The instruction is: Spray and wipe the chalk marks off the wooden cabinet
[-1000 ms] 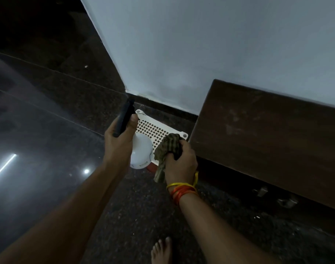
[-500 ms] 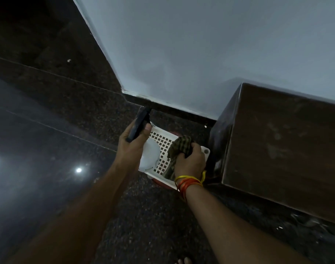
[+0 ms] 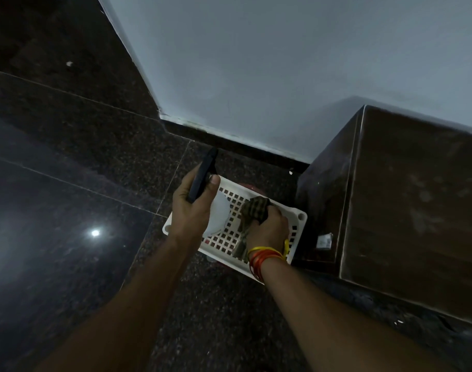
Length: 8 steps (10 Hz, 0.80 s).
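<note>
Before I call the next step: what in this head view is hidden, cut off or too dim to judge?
- Spray bottle: the left hand covers most of it; liquid level unreadable.
- Cloth: bunched in the right hand, lower part behind the wrist.
- Cabinet: cut off by the right edge; pale smudges, too dim to confirm as chalk.
- Red item under the basket: mostly hidden.
- Small label: too small to read.

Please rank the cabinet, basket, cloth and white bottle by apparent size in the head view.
1. cabinet
2. basket
3. bottle and cloth: look alike, both partly hidden by hands.
</note>
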### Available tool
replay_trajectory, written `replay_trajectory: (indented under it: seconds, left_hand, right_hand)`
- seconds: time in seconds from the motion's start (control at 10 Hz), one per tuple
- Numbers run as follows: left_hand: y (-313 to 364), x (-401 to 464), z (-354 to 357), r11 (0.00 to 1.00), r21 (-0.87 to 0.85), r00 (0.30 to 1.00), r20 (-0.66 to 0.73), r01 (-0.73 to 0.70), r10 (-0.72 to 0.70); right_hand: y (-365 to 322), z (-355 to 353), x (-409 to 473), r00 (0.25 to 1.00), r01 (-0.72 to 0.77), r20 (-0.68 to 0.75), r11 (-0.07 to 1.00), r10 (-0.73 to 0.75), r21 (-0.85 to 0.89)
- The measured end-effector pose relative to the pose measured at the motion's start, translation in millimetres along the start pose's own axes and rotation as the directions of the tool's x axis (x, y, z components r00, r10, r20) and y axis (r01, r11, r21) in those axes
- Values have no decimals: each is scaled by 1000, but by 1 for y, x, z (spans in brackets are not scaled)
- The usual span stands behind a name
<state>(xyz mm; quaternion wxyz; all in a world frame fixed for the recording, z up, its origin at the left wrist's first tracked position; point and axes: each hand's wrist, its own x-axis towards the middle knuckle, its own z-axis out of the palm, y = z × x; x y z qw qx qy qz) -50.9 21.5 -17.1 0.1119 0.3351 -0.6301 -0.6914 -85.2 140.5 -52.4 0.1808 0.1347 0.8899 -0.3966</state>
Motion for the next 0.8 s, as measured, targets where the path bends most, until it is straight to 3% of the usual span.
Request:
replay_trajectory:
  seconds: [0.3, 0.5, 0.6, 0.8]
  left_hand:
    - [-14, -6, -10, 994, 111, 997, 83, -17, 8]
    - [-7, -18, -11, 974, 217, 994, 99, -72, 51]
    - [-9, -22, -9, 963, 266, 997, 81, -38, 17]
    - [-14, -33, -18, 928, 332, 982, 23, 168, -186]
  right_hand:
    - [18, 9, 0, 975, 39, 222, 994, -16, -100]
    - [21, 4, -9, 963, 66, 265, 996, -46, -68]
    - [22, -1, -11, 964, 93, 252, 995, -79, -44]
    - [14, -20, -18, 960, 94, 267, 995, -84, -26]
